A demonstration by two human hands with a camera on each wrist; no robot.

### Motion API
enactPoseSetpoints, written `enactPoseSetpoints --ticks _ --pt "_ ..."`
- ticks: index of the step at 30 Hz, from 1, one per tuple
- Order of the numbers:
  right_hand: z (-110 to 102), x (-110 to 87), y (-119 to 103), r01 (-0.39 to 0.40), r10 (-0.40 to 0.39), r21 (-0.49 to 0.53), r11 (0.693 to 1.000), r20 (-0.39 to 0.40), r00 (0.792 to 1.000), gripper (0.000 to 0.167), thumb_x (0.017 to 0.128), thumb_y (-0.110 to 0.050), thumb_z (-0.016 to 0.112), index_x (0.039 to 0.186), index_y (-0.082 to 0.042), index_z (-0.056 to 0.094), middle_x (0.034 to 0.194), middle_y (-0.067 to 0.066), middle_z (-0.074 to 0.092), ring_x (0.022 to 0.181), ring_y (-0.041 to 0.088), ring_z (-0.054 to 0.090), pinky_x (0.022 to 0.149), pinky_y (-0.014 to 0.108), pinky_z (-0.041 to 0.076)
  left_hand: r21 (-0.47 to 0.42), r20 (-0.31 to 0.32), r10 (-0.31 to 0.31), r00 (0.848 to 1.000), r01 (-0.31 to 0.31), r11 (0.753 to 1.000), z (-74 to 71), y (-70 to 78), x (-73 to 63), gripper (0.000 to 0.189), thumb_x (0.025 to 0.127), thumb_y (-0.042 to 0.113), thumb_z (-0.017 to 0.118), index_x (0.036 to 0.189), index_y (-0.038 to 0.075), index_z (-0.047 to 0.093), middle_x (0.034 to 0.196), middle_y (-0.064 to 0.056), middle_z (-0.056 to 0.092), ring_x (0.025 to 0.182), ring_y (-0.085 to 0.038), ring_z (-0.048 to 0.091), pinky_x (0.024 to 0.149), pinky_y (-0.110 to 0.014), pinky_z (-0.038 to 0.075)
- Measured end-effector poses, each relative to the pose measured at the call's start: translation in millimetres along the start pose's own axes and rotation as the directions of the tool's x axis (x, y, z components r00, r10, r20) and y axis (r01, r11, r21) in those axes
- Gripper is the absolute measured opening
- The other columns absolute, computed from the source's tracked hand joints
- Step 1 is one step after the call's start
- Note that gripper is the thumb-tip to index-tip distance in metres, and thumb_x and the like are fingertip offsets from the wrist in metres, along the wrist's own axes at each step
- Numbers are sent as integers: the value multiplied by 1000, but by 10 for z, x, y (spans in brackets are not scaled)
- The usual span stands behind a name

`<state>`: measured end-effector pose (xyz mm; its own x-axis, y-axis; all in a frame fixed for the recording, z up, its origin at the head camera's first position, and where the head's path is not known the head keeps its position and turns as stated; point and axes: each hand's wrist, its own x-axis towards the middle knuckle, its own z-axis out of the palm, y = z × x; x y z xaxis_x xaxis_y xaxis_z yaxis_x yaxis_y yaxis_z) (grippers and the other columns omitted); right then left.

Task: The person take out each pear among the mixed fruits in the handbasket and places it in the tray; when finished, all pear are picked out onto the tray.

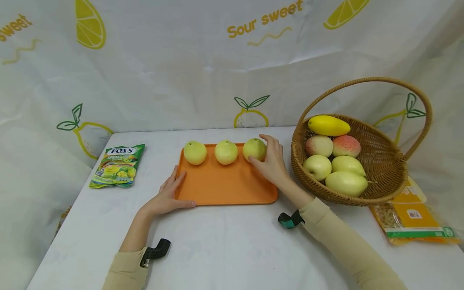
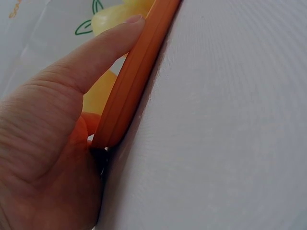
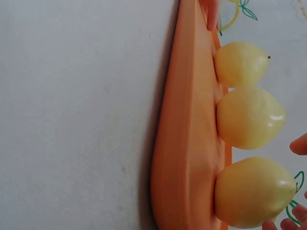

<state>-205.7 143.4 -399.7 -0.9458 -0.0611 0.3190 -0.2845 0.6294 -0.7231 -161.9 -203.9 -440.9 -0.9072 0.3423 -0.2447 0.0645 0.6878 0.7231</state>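
Note:
Three pale yellow-green round fruits stand in a row at the back of the orange tray (image 1: 224,185): the left fruit (image 1: 195,153), the middle fruit (image 1: 226,152) and the right fruit (image 1: 254,150). My left hand (image 1: 167,197) holds the tray's front left corner. Its thumb (image 2: 112,50) lies along the front rim, while the fingers reach over the left side. Around the right fruit, my right hand (image 1: 272,161) is spread, thumb on the near side and fingers beyond. In the right wrist view, a gap separates the thumb (image 3: 300,144) from that fruit (image 3: 254,192), and fingertips show beside it.
To the right, a wicker basket (image 1: 389,177) with a tall handle holds several fruits, among them a yellow one (image 1: 329,125). A plastic food packet (image 1: 415,213) lies partly behind it. The green Fox's bag (image 1: 117,166) is at left on the white tabletop (image 1: 217,249).

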Motion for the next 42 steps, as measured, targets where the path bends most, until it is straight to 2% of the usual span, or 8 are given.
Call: enactPoseSetpoints --ticks 4,9,14,21,30,32,38,42 --pt "-75 -83 -84 78 -78 25 997 -12 997 63 86 -14 73 139 -3 42 141 20 38 127 36 34 103 51 31 0 2 1 1000 -1 1000 -7 -6 -5 112 77 53 78 158 15 11 161 0 -19 145 -42 -10 108 -70 3" --pt "-184 -170 -188 111 -112 74 991 11 994 58 87 -10 73 137 -3 45 139 17 41 126 33 37 100 51 36 1 4 11 1000 -11 1000 -8 2 -17 112 77 52 78 158 14 10 162 -2 -19 145 -43 -10 108 -71 2" --pt "-335 -260 -302 82 -93 140 987 72 993 56 88 -11 72 137 -3 46 140 15 42 120 36 41 93 54 45 -2 3 14 1000 -14 1000 -3 11 -17 113 77 53 78 158 15 10 161 -1 -19 145 -43 -10 108 -70 2" --pt "-565 -350 -390 11 -35 179 984 131 991 55 89 -14 71 139 -10 47 138 9 45 122 24 43 97 48 45 -4 2 21 1000 -21 1000 1 -8 -10 112 77 52 78 158 14 10 161 -1 -19 145 -44 -10 108 -70 2" --pt "-874 -385 -415 -25 -17 235 972 177 984 53 91 -12 69 139 -8 47 138 6 46 120 22 46 98 45 46 -8 -2 24 1000 -24 1000 8 -30 -5 111 77 51 78 158 16 11 161 0 -19 145 -43 -10 108 -71 3" --pt "-951 -385 -434 -28 -15 233 972 181 983 52 92 -11 68 139 -6 47 137 7 48 119 21 47 96 41 47 -12 -2 24 1000 -24 1000 8 -25 -7 111 77 51 78 158 15 11 161 0 -19 145 -43 -10 108 -71 3" --pt "-1177 -382 -467 -36 -2 200 979 188 982 49 94 -13 66 138 -7 47 134 7 52 116 18 48 89 18 46 -14 0 22 1000 -22 1000 9 -21 -8 111 77 51 79 158 15 11 161 -1 -19 145 -43 -10 107 -71 2" --pt "-1305 -378 -454 -62 28 177 982 190 981 47 95 -15 65 138 -11 48 134 4 52 115 22 49 89 16 45 -8 0 15 1000 -15 1000 8 -25 -4 111 77 51 78 158 16 11 161 0 -19 145 -43 -10 107 -71 3"
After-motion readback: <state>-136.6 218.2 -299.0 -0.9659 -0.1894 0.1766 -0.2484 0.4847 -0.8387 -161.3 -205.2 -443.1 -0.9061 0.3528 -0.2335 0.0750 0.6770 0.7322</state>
